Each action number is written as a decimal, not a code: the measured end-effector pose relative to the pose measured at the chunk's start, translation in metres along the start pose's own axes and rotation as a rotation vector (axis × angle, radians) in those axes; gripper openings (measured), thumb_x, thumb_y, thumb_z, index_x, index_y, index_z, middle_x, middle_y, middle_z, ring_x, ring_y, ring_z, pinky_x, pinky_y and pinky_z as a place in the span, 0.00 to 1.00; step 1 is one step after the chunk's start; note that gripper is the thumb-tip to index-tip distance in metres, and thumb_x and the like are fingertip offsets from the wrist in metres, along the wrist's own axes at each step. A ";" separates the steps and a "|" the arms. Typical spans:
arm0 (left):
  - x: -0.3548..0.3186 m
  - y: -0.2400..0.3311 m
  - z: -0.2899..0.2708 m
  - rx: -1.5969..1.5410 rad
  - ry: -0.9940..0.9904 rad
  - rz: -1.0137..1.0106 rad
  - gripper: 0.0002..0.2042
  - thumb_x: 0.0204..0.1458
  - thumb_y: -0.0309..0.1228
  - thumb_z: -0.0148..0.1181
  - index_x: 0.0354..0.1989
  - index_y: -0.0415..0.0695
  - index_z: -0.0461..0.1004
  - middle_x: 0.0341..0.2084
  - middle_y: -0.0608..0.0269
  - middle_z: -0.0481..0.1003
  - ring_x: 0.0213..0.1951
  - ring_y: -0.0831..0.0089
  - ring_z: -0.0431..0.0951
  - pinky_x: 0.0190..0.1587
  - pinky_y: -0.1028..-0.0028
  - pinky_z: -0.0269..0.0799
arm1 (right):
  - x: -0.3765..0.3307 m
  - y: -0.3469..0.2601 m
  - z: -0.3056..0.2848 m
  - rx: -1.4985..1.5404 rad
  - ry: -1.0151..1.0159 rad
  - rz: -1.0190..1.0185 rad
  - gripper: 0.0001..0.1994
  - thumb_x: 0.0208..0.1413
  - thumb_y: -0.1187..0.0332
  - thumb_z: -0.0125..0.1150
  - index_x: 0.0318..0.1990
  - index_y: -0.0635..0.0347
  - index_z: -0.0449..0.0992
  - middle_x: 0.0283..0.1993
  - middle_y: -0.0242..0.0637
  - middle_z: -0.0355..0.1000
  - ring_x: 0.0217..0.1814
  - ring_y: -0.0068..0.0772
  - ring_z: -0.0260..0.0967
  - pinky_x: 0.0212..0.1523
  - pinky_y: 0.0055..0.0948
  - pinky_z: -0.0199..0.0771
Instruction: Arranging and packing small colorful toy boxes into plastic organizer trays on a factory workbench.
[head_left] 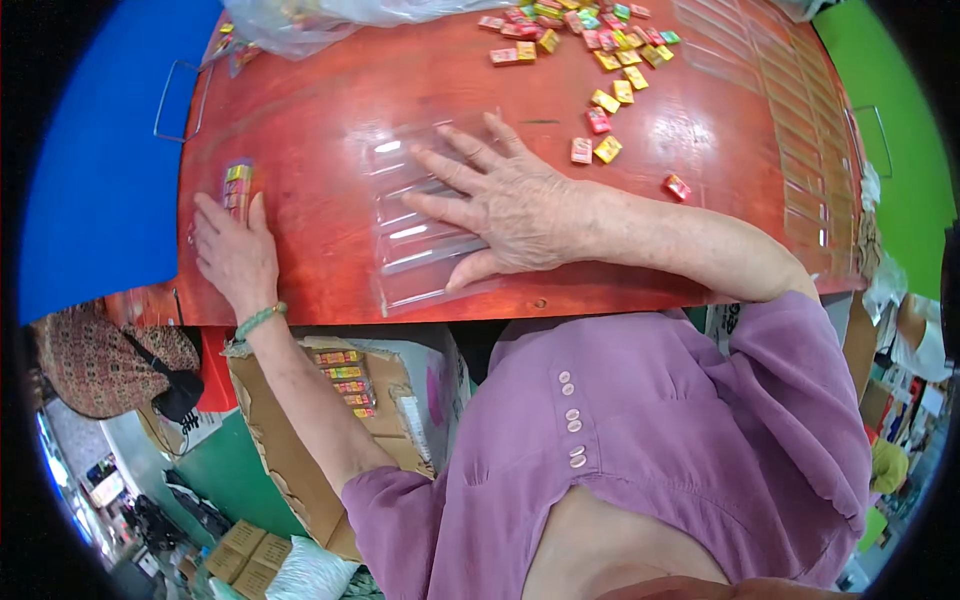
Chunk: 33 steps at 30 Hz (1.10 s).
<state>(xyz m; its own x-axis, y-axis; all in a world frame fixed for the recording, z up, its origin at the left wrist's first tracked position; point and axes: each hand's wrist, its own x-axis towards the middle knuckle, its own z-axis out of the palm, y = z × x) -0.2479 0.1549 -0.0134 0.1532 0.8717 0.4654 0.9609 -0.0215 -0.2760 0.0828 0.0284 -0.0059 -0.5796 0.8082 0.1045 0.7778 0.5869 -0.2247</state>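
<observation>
My left hand is at the left side of the red table, thumb and fingers on either side of a short row of small wrapped candies in yellow, pink and red. The row seems to sit in a clear sleeve, and its near end is hidden by the hand. Spread flat, my right hand rests with fingers apart on a clear plastic tray with long parallel compartments. The tray's compartments that show hold nothing, while its right part is covered by the hand.
Loose wrapped candies lie scattered at the far middle, below a clear plastic bag. More clear trays line the right side. Under the table's near edge, an open cardboard box holds a filled candy tray.
</observation>
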 end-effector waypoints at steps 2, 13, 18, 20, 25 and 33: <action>-0.001 0.004 -0.010 -0.073 0.054 0.048 0.36 0.66 0.54 0.52 0.69 0.33 0.61 0.61 0.35 0.69 0.60 0.40 0.72 0.59 0.47 0.70 | -0.006 -0.001 -0.008 0.053 0.041 -0.039 0.44 0.56 0.30 0.54 0.73 0.51 0.62 0.78 0.51 0.50 0.81 0.60 0.45 0.75 0.70 0.42; -0.098 0.080 -0.128 -0.756 -0.200 0.061 0.26 0.67 0.37 0.55 0.67 0.31 0.64 0.65 0.35 0.65 0.67 0.41 0.65 0.68 0.53 0.62 | -0.134 0.042 -0.084 0.114 0.139 0.504 0.17 0.58 0.71 0.64 0.54 0.65 0.77 0.55 0.46 0.72 0.59 0.51 0.70 0.59 0.40 0.71; -0.115 0.104 -0.155 -0.841 -0.178 0.167 0.24 0.64 0.31 0.59 0.66 0.32 0.68 0.65 0.40 0.68 0.67 0.45 0.67 0.67 0.56 0.64 | -0.156 0.029 -0.079 0.241 0.078 0.732 0.16 0.58 0.72 0.64 0.53 0.66 0.77 0.50 0.46 0.72 0.54 0.49 0.72 0.55 0.39 0.72; -0.112 0.125 -0.157 -0.895 -0.163 0.261 0.24 0.61 0.33 0.64 0.62 0.33 0.71 0.62 0.40 0.69 0.64 0.42 0.69 0.64 0.53 0.68 | -0.158 0.035 -0.063 0.302 0.151 0.712 0.15 0.58 0.73 0.64 0.52 0.67 0.77 0.47 0.46 0.72 0.49 0.48 0.74 0.52 0.37 0.73; -0.096 0.176 -0.168 -0.943 -0.176 0.449 0.21 0.58 0.29 0.64 0.58 0.32 0.73 0.59 0.41 0.71 0.61 0.43 0.72 0.61 0.54 0.70 | -0.146 0.042 -0.056 0.280 0.201 0.517 0.12 0.59 0.73 0.63 0.48 0.66 0.76 0.44 0.47 0.72 0.46 0.51 0.74 0.47 0.41 0.74; -0.070 0.251 -0.166 -0.817 -0.093 0.578 0.16 0.52 0.22 0.56 0.50 0.31 0.74 0.44 0.49 0.72 0.45 0.57 0.74 0.46 0.63 0.76 | -0.116 0.090 -0.060 0.112 0.268 0.449 0.11 0.62 0.68 0.62 0.49 0.61 0.78 0.42 0.48 0.72 0.44 0.54 0.73 0.44 0.44 0.73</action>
<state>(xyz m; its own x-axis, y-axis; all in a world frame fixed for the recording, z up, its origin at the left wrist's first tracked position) 0.0211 0.0074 0.0249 0.6614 0.6554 0.3648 0.6138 -0.7524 0.2389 0.2349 -0.0096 0.0199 -0.1022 0.9713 0.2146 0.8959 0.1836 -0.4046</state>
